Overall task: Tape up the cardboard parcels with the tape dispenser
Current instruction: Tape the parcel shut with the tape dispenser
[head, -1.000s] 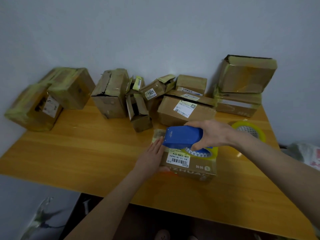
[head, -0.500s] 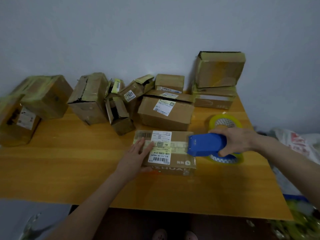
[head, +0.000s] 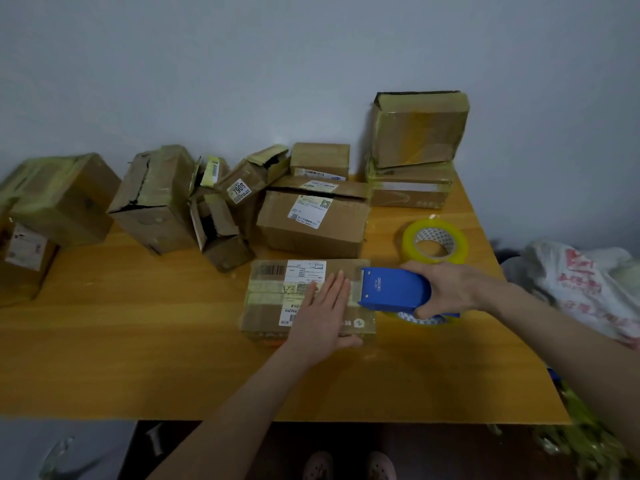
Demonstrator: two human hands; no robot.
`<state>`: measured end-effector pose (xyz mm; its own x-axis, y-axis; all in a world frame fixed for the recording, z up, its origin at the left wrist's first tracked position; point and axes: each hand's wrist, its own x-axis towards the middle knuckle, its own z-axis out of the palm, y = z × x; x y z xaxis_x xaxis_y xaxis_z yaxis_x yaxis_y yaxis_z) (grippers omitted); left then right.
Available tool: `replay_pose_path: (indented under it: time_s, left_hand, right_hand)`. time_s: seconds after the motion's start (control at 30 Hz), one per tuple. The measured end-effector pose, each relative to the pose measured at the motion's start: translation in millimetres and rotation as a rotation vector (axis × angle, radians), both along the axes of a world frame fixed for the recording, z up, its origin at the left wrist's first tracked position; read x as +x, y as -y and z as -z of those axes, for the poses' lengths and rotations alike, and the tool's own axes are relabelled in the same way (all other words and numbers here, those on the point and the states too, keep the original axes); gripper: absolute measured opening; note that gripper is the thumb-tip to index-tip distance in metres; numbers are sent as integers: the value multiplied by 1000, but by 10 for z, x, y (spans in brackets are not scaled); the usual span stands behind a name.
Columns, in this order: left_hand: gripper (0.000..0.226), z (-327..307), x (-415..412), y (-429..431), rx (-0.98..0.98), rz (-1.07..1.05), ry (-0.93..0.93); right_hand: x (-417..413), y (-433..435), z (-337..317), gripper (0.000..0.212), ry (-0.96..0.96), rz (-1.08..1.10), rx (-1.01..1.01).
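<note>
On the near middle of the table [head: 138, 341], from the head camera: pressing down on the cardboard parcel [head: 266, 327] with the left hand [head: 322, 313], fingers straight and together, palm flat over part of the shipping label [head: 306, 268]. Gripping the blue tape dispenser [head: 394, 289] with the right hand [head: 446, 289], fingers curled round its body, its front edge touching the parcel's right end. Judged to be mid-seal: running a strip lengthways along the top, with a yellowish band of tape [head: 270, 289] already across the lid left of the palm. Next, probably: carry the dispenser over the right edge and down the side, keep the strip taut, then tilt to cut; hold the box firm meanwhile to stop it sliding on the smooth wood. Looks worn and re-used: brown card, white label with barcodes, glossy older tape, lid shut. Lies just near of a larger labelled box [head: 311, 230], part of the row of other parcels [head: 156, 202] along the far edge by the wall, several with flaps gaping. Far right of the dispenser, a spare roll [head: 408, 237] of yellowish tape on the wood.
</note>
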<state>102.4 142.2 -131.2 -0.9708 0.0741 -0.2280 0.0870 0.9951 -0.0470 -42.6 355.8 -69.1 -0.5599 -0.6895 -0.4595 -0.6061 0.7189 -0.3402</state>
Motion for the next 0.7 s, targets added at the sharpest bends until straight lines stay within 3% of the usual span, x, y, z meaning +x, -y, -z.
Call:
replay_pose_path:
  time_s: [0.4, 0.53, 0.7]
  left_hand:
    - [105, 82, -24, 88, 19, 39, 2]
    - [107, 126, -15, 138, 13, 48, -15]
    - [100, 129, -29, 175, 43, 76, -27]
  right_hand:
    - [-155, -344, 121, 65, 318, 145, -224]
    - [-215, -621, 70, 72, 245, 166, -70]
    - [-77, -317, -1, 75, -64, -5, 176]
